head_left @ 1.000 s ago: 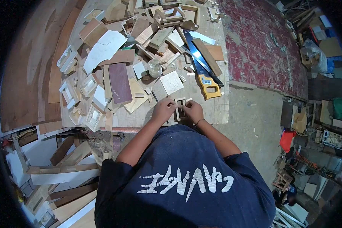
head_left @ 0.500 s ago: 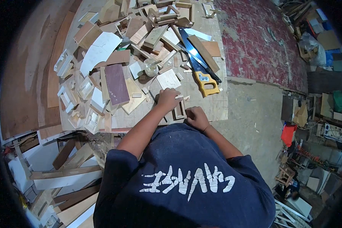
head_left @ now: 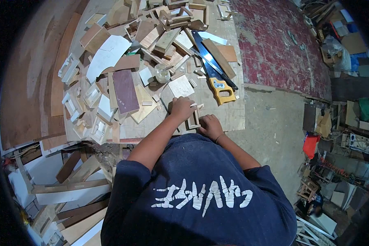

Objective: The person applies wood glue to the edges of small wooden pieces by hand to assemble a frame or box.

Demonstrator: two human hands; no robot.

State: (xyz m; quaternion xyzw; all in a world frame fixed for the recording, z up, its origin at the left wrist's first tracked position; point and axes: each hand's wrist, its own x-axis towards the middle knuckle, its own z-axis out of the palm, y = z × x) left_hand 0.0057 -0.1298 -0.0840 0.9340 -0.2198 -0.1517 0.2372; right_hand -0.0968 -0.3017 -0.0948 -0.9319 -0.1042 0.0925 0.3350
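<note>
A small wooden frame (head_left: pixel 194 119) lies on the workbench (head_left: pixel 229 117) near the edge closest to my body. My left hand (head_left: pixel 182 108) is closed on the frame's far left part, and a small light piece shows by its fingertips. Beside the frame's near right corner, my right hand (head_left: pixel 211 126) is closed with curled fingers. What it holds, if anything, is hidden. A thin dark stick (head_left: pixel 164 105) lies to the left of my left hand. Just beyond my hands is a pale square board (head_left: pixel 181 86).
A yellow-handled saw (head_left: pixel 222 91) lies at the right beside a brown strip (head_left: pixel 219 58). A glass jar (head_left: pixel 162 73), a purple-brown board (head_left: pixel 126 91) and several wood offcuts cover the far and left parts. A person (head_left: pixel 317 206) is at the lower right.
My right hand has shifted slightly, and its fingers have moved a little against the frame's corner. My left hand remains on the frame.
</note>
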